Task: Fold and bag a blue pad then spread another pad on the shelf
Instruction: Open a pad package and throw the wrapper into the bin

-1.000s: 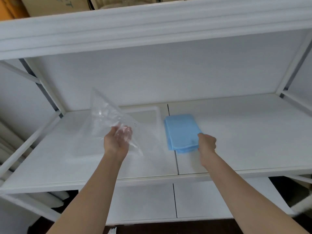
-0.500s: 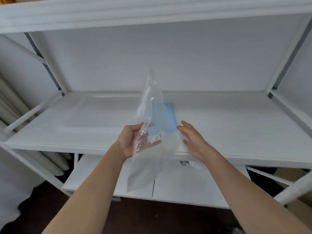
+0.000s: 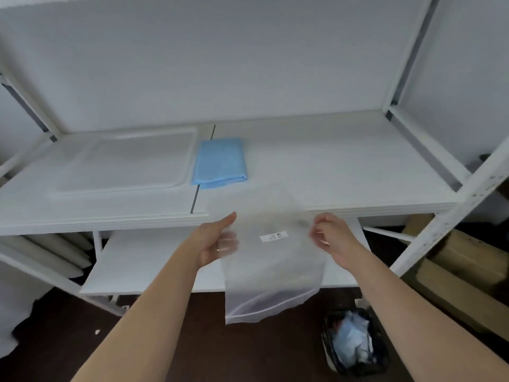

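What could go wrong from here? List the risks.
1. Both hands, left and right, hold the bag only at its edges; the thin film could slip, or its mouth stay closed.
2. The pad lies folded on the shelf, out of either hand. Lifting it one-handed may undo the folds.
3. A dropped bag could land near the bin below.

Blue pad: folded into a flat rectangle, lies on the white shelf just above frame centre, straddling the seam betw. two boards. Clear plastic bag: hangs upright, lower centre of frame, in front of shelf edge, small white label near top; blurred, opening can't be made out.
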Available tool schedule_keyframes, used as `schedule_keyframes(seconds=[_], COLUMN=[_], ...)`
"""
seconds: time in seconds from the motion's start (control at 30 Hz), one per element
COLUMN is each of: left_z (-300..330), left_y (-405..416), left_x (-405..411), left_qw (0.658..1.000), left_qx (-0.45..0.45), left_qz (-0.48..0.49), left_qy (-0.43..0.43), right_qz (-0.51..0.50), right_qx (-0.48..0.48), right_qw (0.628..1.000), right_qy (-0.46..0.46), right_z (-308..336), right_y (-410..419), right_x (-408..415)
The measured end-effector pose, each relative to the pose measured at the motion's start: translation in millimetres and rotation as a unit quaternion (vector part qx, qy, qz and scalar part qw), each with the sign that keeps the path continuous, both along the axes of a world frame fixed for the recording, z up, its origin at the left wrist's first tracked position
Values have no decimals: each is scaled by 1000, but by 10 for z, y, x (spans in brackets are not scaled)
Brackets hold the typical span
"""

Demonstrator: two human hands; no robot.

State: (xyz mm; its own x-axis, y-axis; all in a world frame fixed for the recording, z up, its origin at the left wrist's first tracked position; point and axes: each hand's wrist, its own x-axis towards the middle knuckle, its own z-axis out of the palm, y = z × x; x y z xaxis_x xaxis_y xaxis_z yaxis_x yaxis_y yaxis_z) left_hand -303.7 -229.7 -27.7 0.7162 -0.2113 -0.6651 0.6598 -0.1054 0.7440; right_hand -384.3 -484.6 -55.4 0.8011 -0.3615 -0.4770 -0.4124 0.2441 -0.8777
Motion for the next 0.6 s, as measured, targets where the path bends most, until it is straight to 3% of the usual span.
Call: schedule_keyframes(seconds=[0.1,0.23,0.33,0.6], left_z=[-145,-402,-535,-833], left_y=[-37,-86,-178,-507], left_x=[-142,-278,-393,-659], left_qw=[997,995,991,977], left_qx=[22,5,15,119], left_qz=[-79,-93,-135,-132], left_qy=[6,30,1,-117], right_qz=[-2,52,73,233], right_qx=[-17,-54,-121,-286], right_qw=[1000,996,986,903], right_qy=[21,49,94,222], right_z=[-136,-328,-459,-773], right_y=[-89,-215,-323,-553], right_x=[-223,-522,-689,-897])
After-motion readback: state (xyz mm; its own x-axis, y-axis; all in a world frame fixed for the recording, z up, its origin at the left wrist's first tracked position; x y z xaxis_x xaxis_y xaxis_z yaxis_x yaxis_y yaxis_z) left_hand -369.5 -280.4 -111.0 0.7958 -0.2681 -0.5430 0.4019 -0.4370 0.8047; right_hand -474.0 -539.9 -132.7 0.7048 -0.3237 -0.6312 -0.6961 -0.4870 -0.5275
